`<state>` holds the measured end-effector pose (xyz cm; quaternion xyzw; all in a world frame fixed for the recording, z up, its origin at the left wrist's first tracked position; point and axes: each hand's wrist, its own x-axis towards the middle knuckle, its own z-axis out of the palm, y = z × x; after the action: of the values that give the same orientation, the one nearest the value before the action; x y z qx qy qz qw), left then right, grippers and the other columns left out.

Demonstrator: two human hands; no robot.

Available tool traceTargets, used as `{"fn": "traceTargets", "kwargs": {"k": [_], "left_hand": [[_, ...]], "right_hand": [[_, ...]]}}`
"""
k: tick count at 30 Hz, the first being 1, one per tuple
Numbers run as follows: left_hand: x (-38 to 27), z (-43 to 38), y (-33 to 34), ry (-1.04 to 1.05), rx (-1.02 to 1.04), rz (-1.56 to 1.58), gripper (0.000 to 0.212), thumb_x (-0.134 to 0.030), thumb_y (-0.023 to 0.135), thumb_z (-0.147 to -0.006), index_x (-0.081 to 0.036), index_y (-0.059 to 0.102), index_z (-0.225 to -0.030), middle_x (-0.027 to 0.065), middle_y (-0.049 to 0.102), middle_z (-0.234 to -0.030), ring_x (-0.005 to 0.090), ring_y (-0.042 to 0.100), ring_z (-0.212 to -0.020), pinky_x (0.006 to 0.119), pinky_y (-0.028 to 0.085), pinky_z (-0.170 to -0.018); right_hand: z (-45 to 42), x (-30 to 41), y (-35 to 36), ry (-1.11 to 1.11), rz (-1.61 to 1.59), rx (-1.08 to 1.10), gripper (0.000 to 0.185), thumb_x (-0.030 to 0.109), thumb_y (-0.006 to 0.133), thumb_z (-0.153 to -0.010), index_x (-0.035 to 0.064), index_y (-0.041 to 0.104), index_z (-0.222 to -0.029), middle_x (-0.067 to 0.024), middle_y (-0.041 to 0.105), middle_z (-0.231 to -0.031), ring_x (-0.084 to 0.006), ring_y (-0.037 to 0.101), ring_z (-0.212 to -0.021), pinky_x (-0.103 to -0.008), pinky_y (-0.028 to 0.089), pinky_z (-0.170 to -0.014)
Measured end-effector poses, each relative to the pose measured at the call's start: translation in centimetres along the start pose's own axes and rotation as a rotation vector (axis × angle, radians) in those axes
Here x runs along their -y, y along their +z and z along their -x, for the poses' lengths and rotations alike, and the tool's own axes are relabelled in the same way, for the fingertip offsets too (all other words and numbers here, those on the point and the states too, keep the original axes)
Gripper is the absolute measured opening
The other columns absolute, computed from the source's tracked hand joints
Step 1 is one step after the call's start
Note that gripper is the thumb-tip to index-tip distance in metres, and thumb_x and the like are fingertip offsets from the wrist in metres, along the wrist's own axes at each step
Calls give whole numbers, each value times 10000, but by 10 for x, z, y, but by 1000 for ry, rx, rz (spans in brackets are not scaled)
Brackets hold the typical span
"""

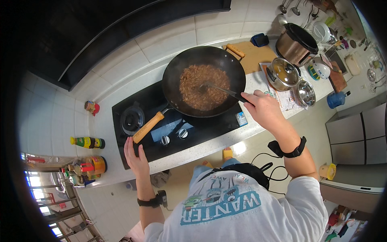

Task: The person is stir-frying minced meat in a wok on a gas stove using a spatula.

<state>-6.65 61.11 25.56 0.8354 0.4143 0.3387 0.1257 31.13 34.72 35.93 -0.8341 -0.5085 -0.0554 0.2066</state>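
Observation:
A large dark wok (172, 75) stands on the right burner of a black glass gas hob (163, 151). Brown, shredded-looking food (193, 81) in sauce covers its bottom. My right hand (264, 109) grips the black handle of a metal spatula (223, 90), whose head is sunk in the food. The wok's long wooden handle (149, 126) points toward the lower left. Beside its end is my left hand (136, 157), fingers apart and not wrapped around it. Contact between fingertips and handle cannot be made out clearly.
A lidded steel pot (282, 74), a steel bowl (305, 93) and an electric pressure cooker (296, 44) stand to the right. A sauce bottle (87, 142) and oil bottles (90, 166) are at left. The range hood (121, 33) overhangs the back. Two knobs (174, 136) face me.

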Motion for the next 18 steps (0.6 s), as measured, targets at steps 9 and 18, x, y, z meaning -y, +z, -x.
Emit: {"fn": "traceTargets", "kwargs": {"k": [9, 18], "left_hand": [[0, 1, -2, -2, 5, 18, 447, -83, 651, -948, -9, 574, -1382, 188, 575, -1404, 377, 553, -1284, 436, 431, -1090], [-1, -1, -2, 14, 14, 9, 443, -85, 645, -953, -1, 570, -1382, 194, 576, -1402, 383, 551, -1288, 439, 428, -1095]], "right_hand": [[-5, 3, 32, 4, -29, -36, 285, 163, 710, -875, 127, 745, -1156, -116, 635, -829, -345, 668, -703, -445, 556, -648], [-25, 7, 43, -18, -30, -64, 279, 171, 690, -893, 108, 724, -1162, -124, 634, -855, -345, 672, -737, -458, 553, -658]]}}
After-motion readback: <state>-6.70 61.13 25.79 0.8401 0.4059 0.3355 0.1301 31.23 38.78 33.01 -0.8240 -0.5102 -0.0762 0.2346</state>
